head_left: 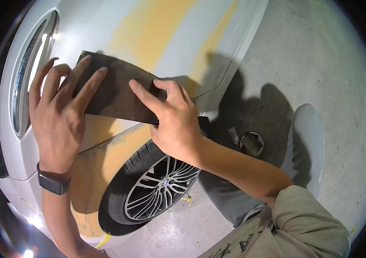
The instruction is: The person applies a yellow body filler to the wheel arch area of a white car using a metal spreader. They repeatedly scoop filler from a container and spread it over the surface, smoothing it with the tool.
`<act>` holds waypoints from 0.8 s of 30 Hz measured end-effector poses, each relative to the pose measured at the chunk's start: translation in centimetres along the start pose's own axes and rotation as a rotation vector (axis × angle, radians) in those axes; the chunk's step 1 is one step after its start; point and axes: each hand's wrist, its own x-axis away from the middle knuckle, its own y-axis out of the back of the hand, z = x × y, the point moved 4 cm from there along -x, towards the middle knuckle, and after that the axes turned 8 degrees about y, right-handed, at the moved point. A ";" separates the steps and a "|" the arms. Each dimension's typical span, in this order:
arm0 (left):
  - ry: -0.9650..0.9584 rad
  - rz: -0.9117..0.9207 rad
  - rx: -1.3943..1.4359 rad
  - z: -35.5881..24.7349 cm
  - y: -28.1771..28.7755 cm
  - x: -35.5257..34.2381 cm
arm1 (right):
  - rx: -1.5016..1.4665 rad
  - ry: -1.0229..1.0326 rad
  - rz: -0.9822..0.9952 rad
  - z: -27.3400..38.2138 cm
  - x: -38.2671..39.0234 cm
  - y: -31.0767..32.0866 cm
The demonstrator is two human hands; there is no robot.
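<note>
Between my two hands is a dark brown, rectangular sheet (pixel 116 92) that looks like sandpaper, slightly curved along its upper edge. My left hand (pixel 60 122), fingers spread, has its index and middle fingertips on the sheet's left end; the thumb is hidden. At the right end, my right hand (pixel 174 118) grips the sheet, one finger lying across its face and the others bent at the edge. Just behind the sheet is a white car body panel (pixel 86 26) with yellow-orange patches (pixel 153 26). I cannot tell whether sheet and panel touch.
Below the sheet, a black tire with a silver multi-spoke wheel (pixel 163 182) sits in the wheel arch. A long car lamp (pixel 24 81) lies beside my left hand. On the grey floor (pixel 338 56) are a round object (pixel 251 143) and a yellow scrap (pixel 187 199).
</note>
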 end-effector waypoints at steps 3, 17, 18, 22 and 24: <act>0.041 0.013 0.019 -0.2 0.6 1.0 | -0.061 0.012 0.014 0.9 0.6 0.2; -0.059 0.123 0.090 -4.8 4.8 -17.4 | -0.032 -0.010 0.218 -8.0 -6.1 13.1; -0.081 0.047 0.135 -4.9 4.0 -20.7 | -0.081 -0.001 0.171 -10.2 -7.6 14.6; -0.127 -0.008 0.049 -5.9 0.5 -32.4 | 0.020 0.010 0.086 -18.6 -15.5 19.6; -0.159 -0.058 0.059 -6.1 -0.8 -38.2 | 0.082 -0.020 0.063 -22.1 -19.6 22.1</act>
